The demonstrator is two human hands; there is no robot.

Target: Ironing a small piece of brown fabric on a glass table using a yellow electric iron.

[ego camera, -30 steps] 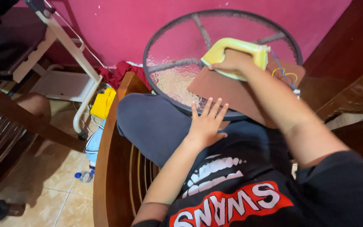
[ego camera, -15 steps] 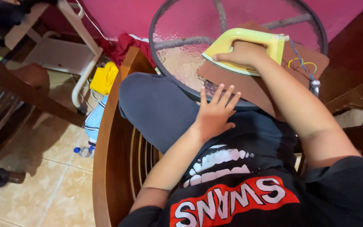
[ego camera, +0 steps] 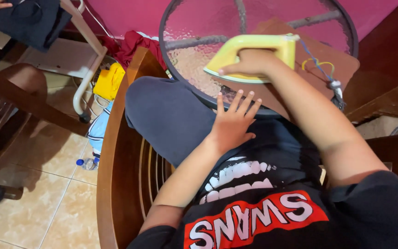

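Held the yellow iron point(ego camera: 259, 42) by its handle, right hand point(ego camera: 250, 63) fingers closed tight around it, sitting flat on the brown board point(ego camera: 342, 57) on the round glass tabletop point(ego camera: 173, 25); rested the left hand point(ego camera: 232, 127) just below, fingers open and spread flat on the dark cloth point(ego camera: 171, 115), gripping nothing. Looked risky: could have burned those spread fingers if slid down toward them, or tipped over if the cord point(ego camera: 322, 70) at the back end got caught. Pointed its sharp tip to the left of the picture, long side lying across from left to right, tip a little lower.
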